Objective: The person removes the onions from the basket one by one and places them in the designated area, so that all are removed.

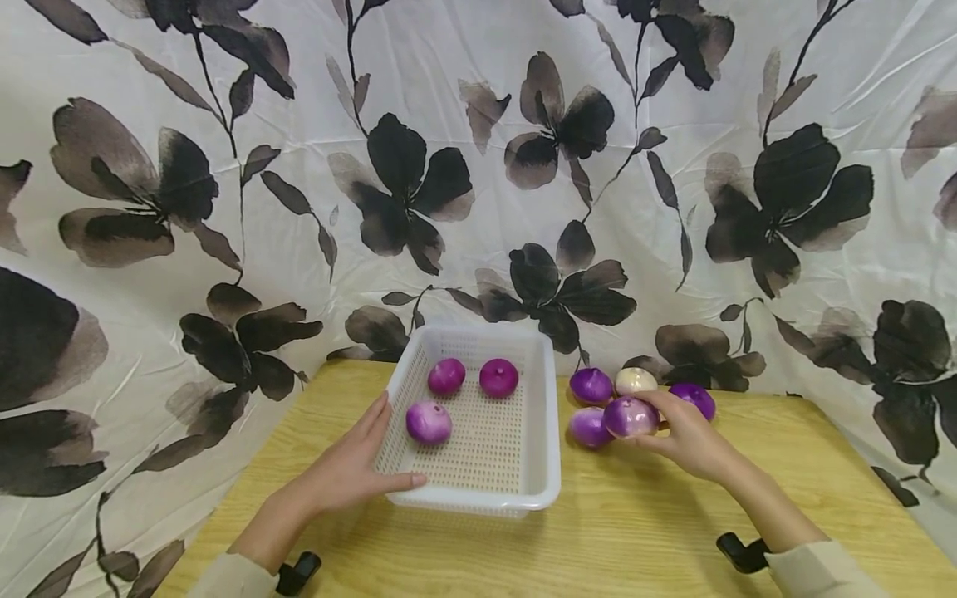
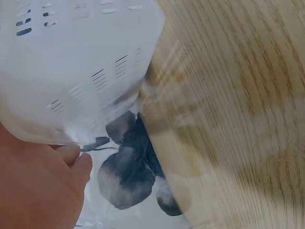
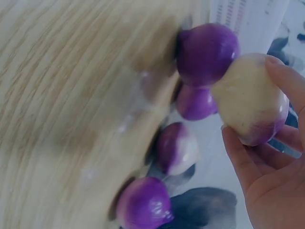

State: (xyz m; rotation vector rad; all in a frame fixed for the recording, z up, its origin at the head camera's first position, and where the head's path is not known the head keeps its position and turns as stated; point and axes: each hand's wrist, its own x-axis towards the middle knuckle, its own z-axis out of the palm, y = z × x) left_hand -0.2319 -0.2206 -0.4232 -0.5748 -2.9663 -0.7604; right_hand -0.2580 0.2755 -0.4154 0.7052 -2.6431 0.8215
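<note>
My left hand [image 1: 336, 473] grips the left side of a white plastic basket [image 1: 482, 453], thumb over the near left corner of its rim. In the left wrist view, fingers [image 2: 81, 167] curl under the rim. Three purple onions [image 1: 429, 423] lie inside, two at the back and a paler one at the left. My right hand [image 1: 691, 436] holds a purple-and-white onion [image 1: 631, 417] between thumb and fingers; its pale side faces the right wrist camera. Close around it are a purple onion [image 1: 591, 386], a pale onion [image 1: 636, 380], a light purple onion [image 1: 590, 427] and a darker onion [image 1: 691, 400].
Everything stands on a light wooden table [image 1: 620, 531]. A white curtain with dark flowers [image 1: 553, 166] hangs right behind the basket and the onions and along both sides. Black straps [image 1: 743, 552] sit at both wrists near the sleeves.
</note>
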